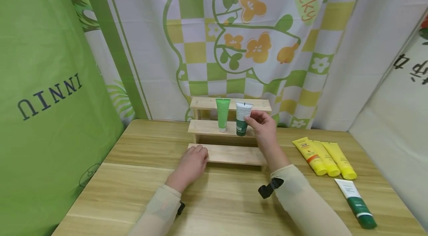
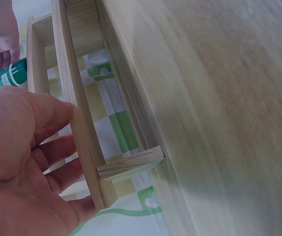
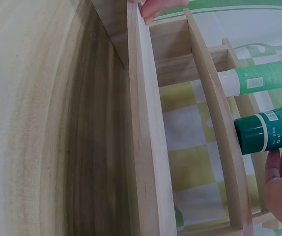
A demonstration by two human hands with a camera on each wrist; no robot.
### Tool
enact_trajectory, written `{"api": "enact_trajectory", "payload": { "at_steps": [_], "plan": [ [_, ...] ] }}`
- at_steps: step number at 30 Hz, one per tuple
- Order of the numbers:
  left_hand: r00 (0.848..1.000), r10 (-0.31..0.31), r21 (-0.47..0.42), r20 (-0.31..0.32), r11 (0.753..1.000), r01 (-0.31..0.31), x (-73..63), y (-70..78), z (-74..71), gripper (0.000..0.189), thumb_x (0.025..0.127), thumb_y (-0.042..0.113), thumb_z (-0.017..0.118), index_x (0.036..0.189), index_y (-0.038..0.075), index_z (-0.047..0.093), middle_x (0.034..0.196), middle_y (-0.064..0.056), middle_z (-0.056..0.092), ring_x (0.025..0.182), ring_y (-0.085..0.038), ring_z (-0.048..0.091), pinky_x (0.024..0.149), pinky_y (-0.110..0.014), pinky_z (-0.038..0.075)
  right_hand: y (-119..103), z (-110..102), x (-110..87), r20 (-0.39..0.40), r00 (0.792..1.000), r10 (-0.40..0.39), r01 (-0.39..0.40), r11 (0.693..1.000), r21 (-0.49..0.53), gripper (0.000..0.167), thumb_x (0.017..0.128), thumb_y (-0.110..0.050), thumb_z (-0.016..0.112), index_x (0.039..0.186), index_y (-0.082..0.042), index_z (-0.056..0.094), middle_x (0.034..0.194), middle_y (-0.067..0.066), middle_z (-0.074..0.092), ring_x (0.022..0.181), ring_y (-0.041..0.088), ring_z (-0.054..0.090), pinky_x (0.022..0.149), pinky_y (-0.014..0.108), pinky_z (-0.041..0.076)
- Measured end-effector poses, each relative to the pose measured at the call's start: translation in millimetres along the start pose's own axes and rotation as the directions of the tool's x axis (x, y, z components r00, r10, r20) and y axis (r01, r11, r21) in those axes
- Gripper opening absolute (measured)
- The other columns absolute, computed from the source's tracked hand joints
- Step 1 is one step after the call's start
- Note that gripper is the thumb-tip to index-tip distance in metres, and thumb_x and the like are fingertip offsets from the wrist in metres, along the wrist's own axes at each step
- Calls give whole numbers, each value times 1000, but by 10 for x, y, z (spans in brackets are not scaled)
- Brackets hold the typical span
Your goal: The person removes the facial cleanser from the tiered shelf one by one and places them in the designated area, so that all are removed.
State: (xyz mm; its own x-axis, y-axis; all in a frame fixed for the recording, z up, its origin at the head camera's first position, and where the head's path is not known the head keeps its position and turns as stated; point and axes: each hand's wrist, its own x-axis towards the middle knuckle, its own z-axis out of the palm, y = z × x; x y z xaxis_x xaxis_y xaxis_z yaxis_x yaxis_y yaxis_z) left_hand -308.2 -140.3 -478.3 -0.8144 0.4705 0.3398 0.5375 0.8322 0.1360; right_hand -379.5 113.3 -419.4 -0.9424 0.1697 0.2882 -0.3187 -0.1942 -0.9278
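A three-step wooden stand (image 1: 230, 154) stands on the table against the curtain. My left hand (image 1: 192, 163) grips the left end of its lowest step, thumb and fingers at the board's edge in the left wrist view. My right hand (image 1: 265, 132) pinches a white and dark green squeeze tube (image 1: 242, 119) by its right side. That tube is upright, cap down, at the middle step; in the right wrist view its green cap (image 3: 250, 133) is at the step's front edge. A light green tube (image 1: 222, 115) stands on its white cap to the left, on the middle step.
Several yellow tubes (image 1: 324, 157) lie side by side on the table at the right. Nearer the front lies another white and dark green tube (image 1: 357, 203). A patterned curtain (image 1: 197, 35) hangs behind the table (image 1: 140, 176), and a green cloth (image 1: 50, 146) borders the left.
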Motion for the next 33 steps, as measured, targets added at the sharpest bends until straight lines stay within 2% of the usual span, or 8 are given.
{"api": "enact_trajectory", "payload": {
  "at_steps": [6, 14, 19, 23, 33],
  "plan": [
    [1000, 0, 13, -5, 1000, 1, 1, -2, 8, 6, 89, 7, 65, 88, 10, 59, 83, 1, 49, 77, -21, 48, 73, -34, 43, -26, -66, -37, -10, 1000, -29, 29, 1000, 1, 26, 83, 3, 74, 104, 8, 60, 89, 1, 63, 84, 14, 58, 76, 23, 52],
    [1000, -7, 9, -14, 1000, 7, 3, -32, 70, 6, 90, 8, 64, 88, 11, 59, 84, 1, 50, 78, -21, 48, 73, -35, 44, -155, -183, -95, -10, 999, -45, 46, 999, 28, 26, 83, 6, 73, 105, 11, 60, 88, 0, 65, 84, 14, 59, 76, 23, 52],
    [1000, 5, 9, -6, 1000, -5, 10, -22, 66, 3, 93, 9, 60, 90, 9, 59, 85, 1, 50, 79, -22, 48, 74, -35, 43, -202, -313, -154, -33, 999, -18, 20, 999, 38, 20, 83, 7, 73, 100, 4, 62, 88, 0, 65, 85, 13, 59, 76, 23, 52],
    [1000, -3, 10, -1, 1000, 3, 16, -13, 63, 5, 92, 9, 63, 89, 10, 58, 85, 1, 49, 79, -22, 48, 74, -36, 43, -234, -410, -202, -51, 999, -8, 11, 998, 61, 18, 83, 9, 72, 96, -1, 64, 86, 1, 65, 83, 12, 60, 75, 22, 54],
    [1000, -18, -11, -6, 1000, 17, 4, 6, 54, 9, 91, 8, 65, 88, 11, 56, 84, 1, 49, 78, -23, 47, 73, -36, 43, -322, -609, -284, -33, 999, -2, 3, 1000, 22, 16, 85, 5, 73, 96, -1, 63, 88, 1, 64, 83, 13, 61, 74, 24, 55]
  ]
}}
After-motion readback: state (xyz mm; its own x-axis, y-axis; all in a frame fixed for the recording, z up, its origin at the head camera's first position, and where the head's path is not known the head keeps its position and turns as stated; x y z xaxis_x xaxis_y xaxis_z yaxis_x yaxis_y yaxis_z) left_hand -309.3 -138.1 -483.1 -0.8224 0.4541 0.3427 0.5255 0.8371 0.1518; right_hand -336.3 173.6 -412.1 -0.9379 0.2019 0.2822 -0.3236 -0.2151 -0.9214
